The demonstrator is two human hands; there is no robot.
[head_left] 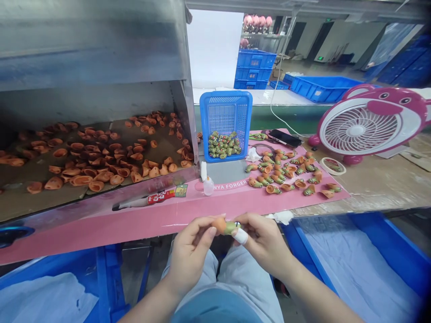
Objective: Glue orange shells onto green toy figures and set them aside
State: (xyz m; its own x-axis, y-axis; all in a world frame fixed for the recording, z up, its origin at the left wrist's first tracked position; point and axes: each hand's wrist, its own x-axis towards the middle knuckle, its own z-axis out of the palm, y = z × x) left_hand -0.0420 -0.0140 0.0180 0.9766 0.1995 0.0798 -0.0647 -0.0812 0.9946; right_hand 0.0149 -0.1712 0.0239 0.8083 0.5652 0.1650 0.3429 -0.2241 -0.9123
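Observation:
Between my hands, just off the table's front edge, is a small figure made of an orange cup-shaped piece (220,225) and a green painted piece (230,227) that touch end to end. My left hand (191,249) pinches the orange end between thumb and fingers. Closed on the green end is my right hand (264,242), its thumb wrapped in white tape. Beyond them on the pink mat (202,207) lie several orange-and-green pieces (279,172). A blue basket (251,130) leans there with green pieces (224,146) inside.
Left stands a metal booth (94,58) holding many orange cups (89,172). A small bottle (208,185) is on the mat. Farther right are a phone (284,138), a tape roll (332,166) and a pink fan (370,121). Blue bins (303,251) flank my legs.

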